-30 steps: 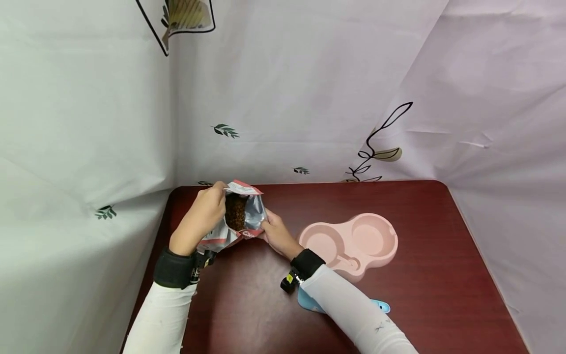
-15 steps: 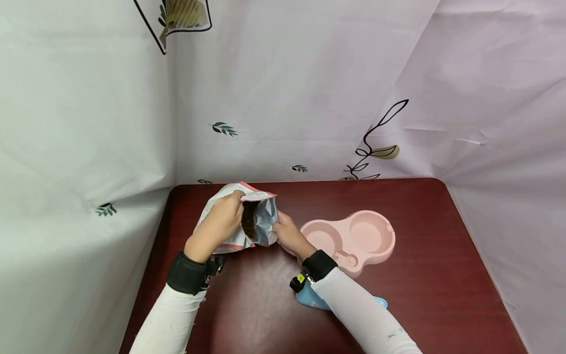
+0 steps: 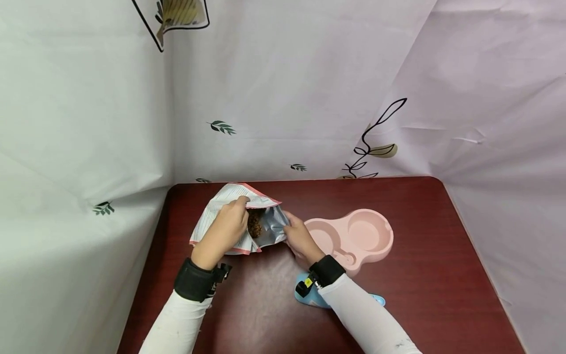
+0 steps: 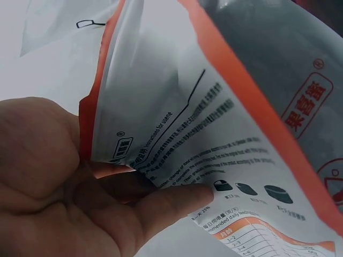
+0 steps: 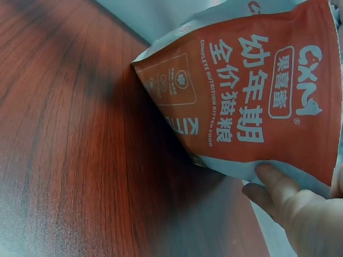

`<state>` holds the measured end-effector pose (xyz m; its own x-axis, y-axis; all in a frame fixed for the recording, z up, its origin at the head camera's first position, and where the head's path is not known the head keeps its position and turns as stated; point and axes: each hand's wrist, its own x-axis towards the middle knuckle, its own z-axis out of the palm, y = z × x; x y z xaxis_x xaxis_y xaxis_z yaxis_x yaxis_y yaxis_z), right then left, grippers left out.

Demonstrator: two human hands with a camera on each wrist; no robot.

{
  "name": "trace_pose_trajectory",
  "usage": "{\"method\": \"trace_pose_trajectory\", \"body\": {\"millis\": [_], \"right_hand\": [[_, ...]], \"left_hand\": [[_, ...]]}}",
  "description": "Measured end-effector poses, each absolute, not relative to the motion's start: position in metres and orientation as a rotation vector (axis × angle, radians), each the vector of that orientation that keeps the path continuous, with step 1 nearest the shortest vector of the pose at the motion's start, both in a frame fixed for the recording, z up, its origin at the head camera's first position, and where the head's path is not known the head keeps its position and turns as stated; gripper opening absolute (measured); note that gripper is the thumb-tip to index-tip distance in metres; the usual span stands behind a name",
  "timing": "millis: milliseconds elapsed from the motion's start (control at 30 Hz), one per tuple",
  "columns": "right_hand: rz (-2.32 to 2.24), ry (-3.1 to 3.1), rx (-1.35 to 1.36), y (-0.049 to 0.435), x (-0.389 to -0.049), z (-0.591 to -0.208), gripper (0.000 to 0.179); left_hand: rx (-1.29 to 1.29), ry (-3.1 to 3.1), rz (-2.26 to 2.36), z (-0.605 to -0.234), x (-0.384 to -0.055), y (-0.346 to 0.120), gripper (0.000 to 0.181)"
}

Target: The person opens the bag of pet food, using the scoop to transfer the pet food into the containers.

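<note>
Both hands hold an opened bag of kitten food (image 3: 221, 204) over the left part of the table, tilted with its mouth toward the right. Brown kibble (image 3: 254, 226) shows inside against the silver lining. My left hand (image 3: 224, 227) grips the upper edge of the mouth; in the left wrist view its thumb presses on the printed white panel (image 4: 177, 128). At the opposite side, my right hand (image 3: 302, 240) pinches the bag's edge. The right wrist view shows the orange front (image 5: 230, 101) slanting close over the table, with fingers at its lower border.
A pink double bowl (image 3: 348, 236) stands just right of my right hand. Under the right forearm lies a light blue thing with a handle (image 3: 315, 297), partly hidden. The dark red table (image 3: 424, 275) meets a printed white cloth (image 3: 283, 98) at the back.
Both hands have shifted right with the bag, nearer the pink bowl. The bag has turned, so its white printed side shows more and its mouth faces further right.
</note>
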<state>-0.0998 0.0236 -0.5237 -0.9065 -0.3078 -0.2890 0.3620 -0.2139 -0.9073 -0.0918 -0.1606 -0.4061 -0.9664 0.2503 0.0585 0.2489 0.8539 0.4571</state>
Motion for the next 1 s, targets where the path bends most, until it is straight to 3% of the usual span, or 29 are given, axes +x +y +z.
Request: {"method": "trace_pose_trajectory", "body": {"millis": [433,1000], "right_hand": [[-2.027,1.807,-0.062,0.037,-0.094,-0.52,0.055],[-1.605,2.647,-0.623,0.147,-0.069,-0.477,0.054]], "left_hand": [[0.358,3.019,0.798,-0.411,-0.091,-0.158,0.035],[0.323,2.981,0.885,-0.413,-0.091,-0.16,0.036]]}}
